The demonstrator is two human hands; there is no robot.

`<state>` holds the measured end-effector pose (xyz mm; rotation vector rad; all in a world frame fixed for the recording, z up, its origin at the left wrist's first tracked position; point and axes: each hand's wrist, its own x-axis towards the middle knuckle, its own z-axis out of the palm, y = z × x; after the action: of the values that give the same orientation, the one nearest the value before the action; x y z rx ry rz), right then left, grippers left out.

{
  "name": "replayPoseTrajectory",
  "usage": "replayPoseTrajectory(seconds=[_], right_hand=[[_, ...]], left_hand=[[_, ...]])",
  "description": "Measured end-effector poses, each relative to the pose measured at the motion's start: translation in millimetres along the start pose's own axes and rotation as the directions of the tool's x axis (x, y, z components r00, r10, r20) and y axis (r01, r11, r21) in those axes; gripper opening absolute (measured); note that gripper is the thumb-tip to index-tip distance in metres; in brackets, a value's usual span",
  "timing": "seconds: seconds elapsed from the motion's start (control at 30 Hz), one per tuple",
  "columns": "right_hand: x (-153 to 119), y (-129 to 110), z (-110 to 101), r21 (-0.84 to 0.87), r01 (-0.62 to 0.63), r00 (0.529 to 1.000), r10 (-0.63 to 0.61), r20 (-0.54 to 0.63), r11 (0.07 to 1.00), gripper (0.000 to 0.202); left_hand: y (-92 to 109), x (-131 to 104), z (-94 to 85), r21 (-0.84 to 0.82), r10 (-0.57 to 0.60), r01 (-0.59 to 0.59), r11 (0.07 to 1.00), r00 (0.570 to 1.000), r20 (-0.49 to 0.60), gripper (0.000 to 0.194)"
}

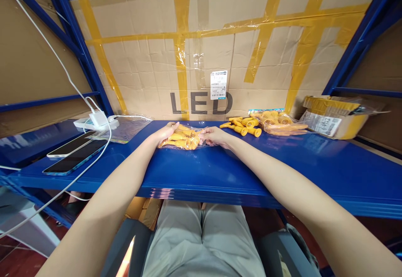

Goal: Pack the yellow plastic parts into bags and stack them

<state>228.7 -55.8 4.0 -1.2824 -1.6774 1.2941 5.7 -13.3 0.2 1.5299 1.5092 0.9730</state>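
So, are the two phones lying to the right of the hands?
No, both phones lie at the left end of the blue shelf, left of the left hand and the right hand.

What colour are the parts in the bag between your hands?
Yellow-orange, inside a clear plastic bag held by both hands; the head view shows it.

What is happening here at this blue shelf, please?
A seated person has both hands on a small clear bag of yellow plastic parts that lies on the blue shelf. The left hand presses on the bag's left end, and the right hand holds its right end. Loose yellow parts and another filled bag lie to the right, next to an open carton. Two phones lie on the left.
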Motion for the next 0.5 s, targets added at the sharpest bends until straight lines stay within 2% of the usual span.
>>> replayPoseTrajectory(seconds=[0.1, 0.23, 0.37, 0.43, 0.5], right_hand=[[-2.1, -2.5, 2.6, 0.034, -0.005, 0.999, 0.006, -0.047, 0.999, 0.016], [0.1, -4.0, 2.6, 0.105, 0.042, 0.991, -0.028, -0.129, 0.994, 0.017], [0.7, -7.2, -2.2, 0.193, 0.105, 0.987, -0.079, -0.141, 0.975, 0.022], [-0.6, -8.3, -3.3, 0.159, 0.155, 0.982, -0.134, -0.137, 0.975, 0.027], [-1.2, -7.4, -2.6, 0.082, 0.219, 0.97, -0.208, -0.129, 0.972, 0.025]], left_hand=[[-1.6, 1.4, 0.2, 0.11, 0.031, -0.027, 0.994, 0.999, -0.036, 0.054], [0.3, -1.0, 0.6, 0.161, 0.076, -0.066, 0.985, 0.996, -0.054, 0.053], [5.2, -5.0, -0.1, 0.216, 0.04, -0.01, 0.976, 0.99, -0.135, 0.05], [5.3, -3.9, -1.6, 0.245, 0.04, 0.006, 0.969, 0.983, -0.182, 0.049], [3.1, -0.2, -4.2, 0.243, 0.069, -0.019, 0.97, 0.977, -0.2, 0.047]])
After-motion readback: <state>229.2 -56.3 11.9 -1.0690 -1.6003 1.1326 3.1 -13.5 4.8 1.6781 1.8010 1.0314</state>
